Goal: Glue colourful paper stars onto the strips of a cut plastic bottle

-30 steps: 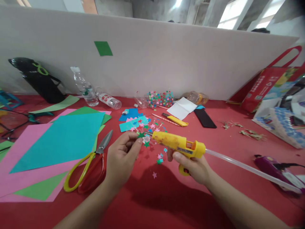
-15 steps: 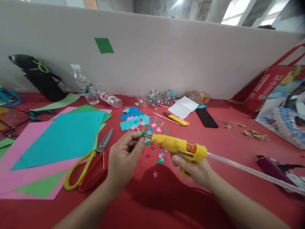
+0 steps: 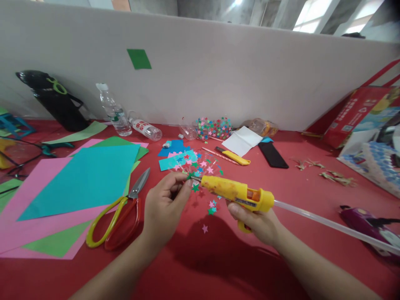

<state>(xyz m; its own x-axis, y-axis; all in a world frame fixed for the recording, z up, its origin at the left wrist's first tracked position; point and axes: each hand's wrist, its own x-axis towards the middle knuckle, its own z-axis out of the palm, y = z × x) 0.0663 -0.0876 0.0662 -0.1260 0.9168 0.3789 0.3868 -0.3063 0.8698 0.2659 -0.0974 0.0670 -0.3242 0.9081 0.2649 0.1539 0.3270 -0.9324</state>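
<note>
My right hand (image 3: pixel 251 218) is wrapped round the grip of a yellow glue gun (image 3: pixel 233 191). A long clear glue stick (image 3: pixel 325 221) runs out of the gun's back end. Between thumb and forefinger my left hand (image 3: pixel 167 204) pinches a small green star (image 3: pixel 189 176). The gun's metal nozzle (image 3: pixel 196 178) is at the star; whether the two touch I cannot tell. Just beyond my fingertips is a clear plastic piece (image 3: pixel 214 163) dotted with coloured stars. Below it, a few loose stars (image 3: pixel 211 211) and a pink star (image 3: pixel 204 228) lie on the red table.
Scissors (image 3: pixel 137 193) and coloured paper sheets (image 3: pixel 84 179) lie to the left. A yellow utility knife (image 3: pixel 236 158), a white paper (image 3: pixel 243 141) and a black phone (image 3: pixel 273 155) are farther back. Bottles (image 3: pixel 115 114) stand and lie along the white partition (image 3: pixel 218 71). A red bag (image 3: pixel 353 110) is at right.
The whole view has shifted slightly, so things appear a little farther right. Both hands keep their holds, with the nozzle still at the green star.
</note>
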